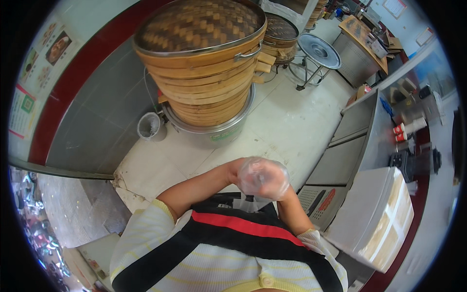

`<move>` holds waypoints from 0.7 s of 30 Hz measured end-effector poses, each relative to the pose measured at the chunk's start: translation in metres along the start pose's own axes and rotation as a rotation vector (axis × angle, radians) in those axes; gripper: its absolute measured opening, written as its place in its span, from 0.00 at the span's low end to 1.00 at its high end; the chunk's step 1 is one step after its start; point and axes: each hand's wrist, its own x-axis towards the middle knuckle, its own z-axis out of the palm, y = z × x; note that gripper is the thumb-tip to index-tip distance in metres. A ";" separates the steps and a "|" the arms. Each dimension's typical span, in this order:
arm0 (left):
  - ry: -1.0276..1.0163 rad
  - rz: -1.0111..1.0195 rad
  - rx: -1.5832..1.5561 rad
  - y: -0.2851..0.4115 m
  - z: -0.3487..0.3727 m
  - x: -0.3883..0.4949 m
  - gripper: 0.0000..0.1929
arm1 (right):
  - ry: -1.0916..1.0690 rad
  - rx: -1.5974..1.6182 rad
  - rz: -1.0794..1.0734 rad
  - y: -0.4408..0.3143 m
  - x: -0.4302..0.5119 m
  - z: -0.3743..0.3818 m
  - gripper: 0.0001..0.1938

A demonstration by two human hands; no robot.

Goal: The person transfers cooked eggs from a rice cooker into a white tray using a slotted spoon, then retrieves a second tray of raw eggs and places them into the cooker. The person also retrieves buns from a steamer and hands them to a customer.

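Note:
My left hand and my right hand come together in front of the apron. Between and around them is a crumpled clear plastic bag, with both hands gripping it. The plastic covers most of the fingers, and blur hides the exact grip. Whitish translucent strips hang just below the hands, against the black apron with a red band.
Ahead rises a tall stack of bamboo steamers on a metal pot, beside a small lined bin. A wheeled round metal stand is farther back. At right, a white foam box sits along the metal counter.

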 end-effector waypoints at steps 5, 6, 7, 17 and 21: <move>0.122 0.214 0.076 0.021 -0.063 0.085 0.20 | 0.149 1.050 0.272 0.052 0.002 -0.110 0.28; 0.173 0.286 0.095 0.023 -0.072 0.102 0.20 | 0.250 0.990 0.304 0.058 0.003 -0.135 0.26; 0.154 0.291 -0.055 0.032 -0.080 0.121 0.22 | 0.312 0.909 0.347 0.063 0.009 -0.165 0.24; 0.838 0.804 0.107 0.167 -0.091 0.172 0.29 | 0.096 0.334 0.581 0.175 0.139 -0.374 0.11; 0.679 0.996 -0.063 0.246 -0.129 0.205 0.29 | -0.075 0.342 0.573 0.227 0.168 -0.400 0.22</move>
